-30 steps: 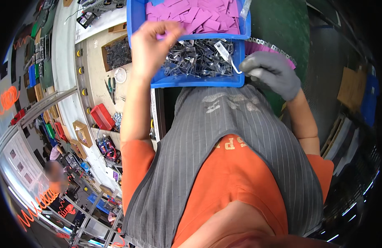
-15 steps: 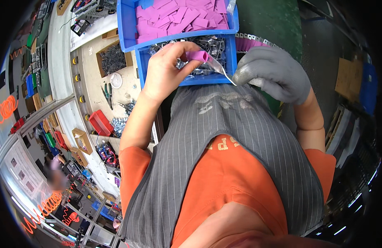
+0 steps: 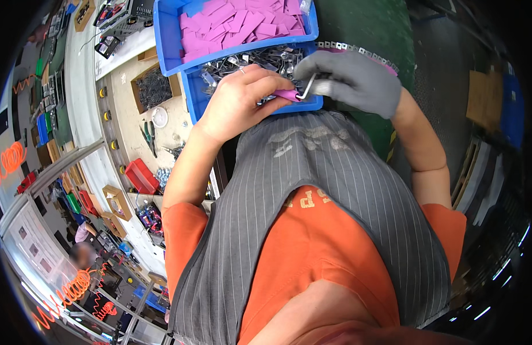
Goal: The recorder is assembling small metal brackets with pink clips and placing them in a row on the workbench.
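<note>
My bare left hand (image 3: 237,102) pinches a small pink sleeve (image 3: 288,94) between thumb and fingers, over the near edge of a blue bin (image 3: 192,95) of loose metal parts. In a grey glove, my right hand (image 3: 358,81) closes on a thin bent metal strip (image 3: 308,87). The strip's lower end meets the open mouth of the sleeve; how deep it sits inside cannot be seen. Beyond, a second blue bin (image 3: 168,43) holds a heap of flat pink sleeves (image 3: 231,26).
A row of metal-tipped pink pieces (image 3: 358,50) lies on the green surface (image 3: 375,26) beyond my right hand. On the bench at left are a box of black parts (image 3: 155,89), pliers (image 3: 148,138), a white round lid (image 3: 159,117) and a red tray (image 3: 141,175).
Both hands have come closer together; my right hand moved left and up. The strip now stands steeply at the sleeve's mouth, where before it slanted down to the glove. The bins shifted slightly left in view.
</note>
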Demonstrator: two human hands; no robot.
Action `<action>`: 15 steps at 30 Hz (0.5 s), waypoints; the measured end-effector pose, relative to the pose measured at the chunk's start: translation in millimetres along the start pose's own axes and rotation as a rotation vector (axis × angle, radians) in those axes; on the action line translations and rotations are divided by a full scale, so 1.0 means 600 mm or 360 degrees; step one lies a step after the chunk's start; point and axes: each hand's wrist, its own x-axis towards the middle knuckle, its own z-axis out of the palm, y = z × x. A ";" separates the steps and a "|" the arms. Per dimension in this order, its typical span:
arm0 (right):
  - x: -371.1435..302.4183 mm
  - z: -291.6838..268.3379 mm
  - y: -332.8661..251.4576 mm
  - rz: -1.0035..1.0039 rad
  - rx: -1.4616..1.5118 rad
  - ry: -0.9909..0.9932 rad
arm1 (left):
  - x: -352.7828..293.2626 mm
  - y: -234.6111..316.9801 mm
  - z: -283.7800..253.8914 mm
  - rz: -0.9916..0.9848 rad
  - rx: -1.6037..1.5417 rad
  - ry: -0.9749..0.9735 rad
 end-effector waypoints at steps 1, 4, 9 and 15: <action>0.000 0.008 0.012 0.0157 -0.0065 -0.0005 | 0.000 0.000 0.002 0.0006 -0.0002 -0.0003; -0.022 0.021 0.041 0.0131 -0.0151 0.0066 | 0.001 0.000 0.012 0.0052 0.0073 -0.0021; -0.122 -0.002 0.100 0.0281 -0.0767 0.0863 | -0.038 -0.015 0.019 -0.0621 0.0005 0.0403; -0.397 0.004 0.323 0.1626 -0.1320 0.1194 | -0.089 -0.058 0.057 -0.0970 -0.0037 0.0067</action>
